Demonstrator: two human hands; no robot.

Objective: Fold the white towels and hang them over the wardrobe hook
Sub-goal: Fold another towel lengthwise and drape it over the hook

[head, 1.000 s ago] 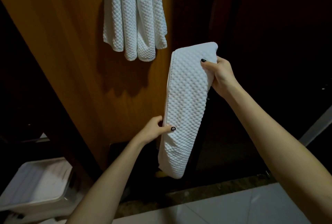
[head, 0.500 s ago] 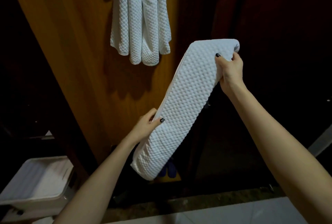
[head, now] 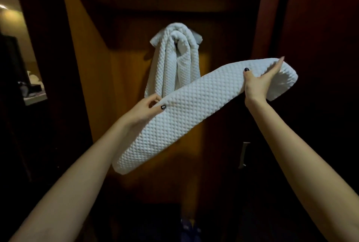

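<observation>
Hung towels (head: 174, 61) draped the wardrobe hook, itself hidden, at 12 o'clock; that part was judged done. The folded towel (head: 194, 119) slanted below them from 7 to 2 o'clock, not yet hung. The left hand (head: 144, 110) pinched its near edge. The right hand (head: 258, 84) clamped the upper end between thumb and fingers.

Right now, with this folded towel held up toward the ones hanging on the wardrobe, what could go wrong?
1. The hanging towels bunch thickly over the hook, hiding it; another layer may not catch and could slide off.
2. The left hand and right hand only pinch the folded white towel; its free lower end might sag and unfold.
3. Pushing it on could knock the hanging towels loose.
</observation>
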